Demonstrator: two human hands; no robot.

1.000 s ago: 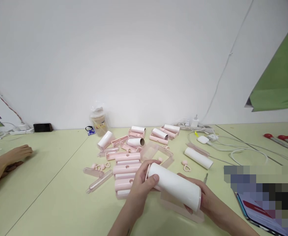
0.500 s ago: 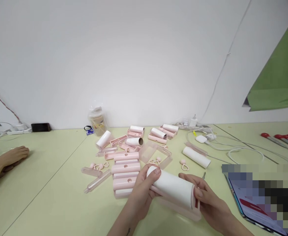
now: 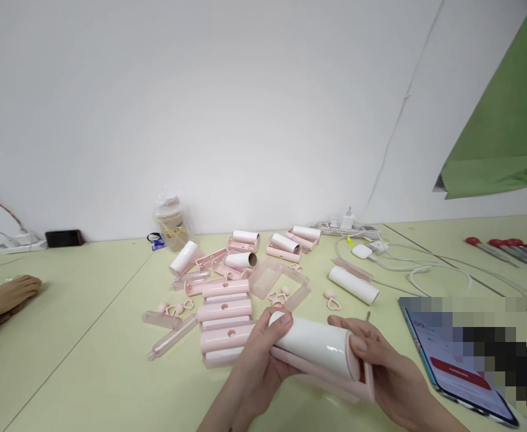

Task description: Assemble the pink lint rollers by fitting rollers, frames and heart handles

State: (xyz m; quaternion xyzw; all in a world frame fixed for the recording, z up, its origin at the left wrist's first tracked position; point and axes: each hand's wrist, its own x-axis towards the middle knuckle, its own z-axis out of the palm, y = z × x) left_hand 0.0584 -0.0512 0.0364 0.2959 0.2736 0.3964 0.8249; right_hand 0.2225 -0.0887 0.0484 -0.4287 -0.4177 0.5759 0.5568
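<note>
Grip revised: my left hand [image 3: 263,354] and right hand [image 3: 389,369] hold white cylindrical roll [image 3: 315,342] against pale-pink plastic holder [image 3: 326,377], right thumb [image 3: 359,345] now on roll's end, apparently steadying it.

This looks like a plain shared workroom or small workshop: many alike pink plastic trough-shaped holders [image 3: 225,310] and glossy white cylindrical rolls [image 3: 353,285] lie loose on a pale yellow-green table [image 3: 96,372]. Slim grey tools with round red heads [image 3: 511,252] cluster beyond its right-hand seam, while another person's bare hand [image 3: 18,293] rests beyond the left one. A bare white wall [image 3: 245,120] meets the far edge, with white charger cables [image 3: 394,264] near its right corner.
</note>
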